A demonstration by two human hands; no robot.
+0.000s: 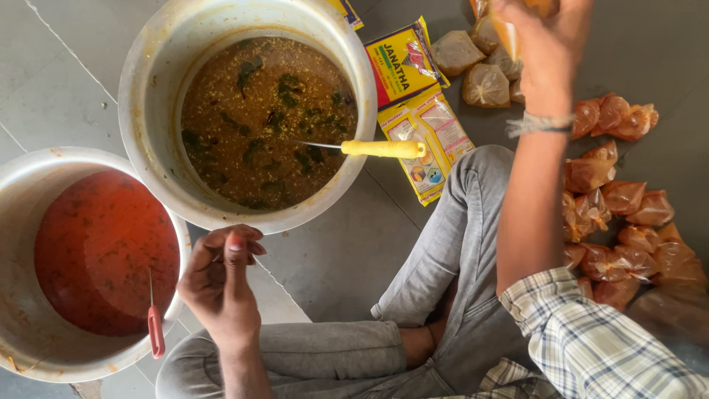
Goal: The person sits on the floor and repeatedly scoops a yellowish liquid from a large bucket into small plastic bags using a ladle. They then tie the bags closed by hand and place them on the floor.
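My right hand (543,44) is stretched out at the top right, closed on a small clear bag of orange liquid (506,33) above a cluster of pale filled bags (484,85). My left hand (221,277) hovers at the lower left with fingers curled and thumb up; nothing is visibly in it. It sits just below the rim of a big metal pot (148,159) of brown curry with green leaves, where a yellow-handled ladle (380,149) rests. A second pot (18,318) of red sauce with a red-handled ladle (155,331) is to the left.
Several tied bags of orange-red sauce (620,222) are heaped on the floor at the right. Two yellow printed packets (421,118) lie beside the curry pot. My crossed legs in grey trousers (436,273) fill the bottom middle. The floor is grey tile.
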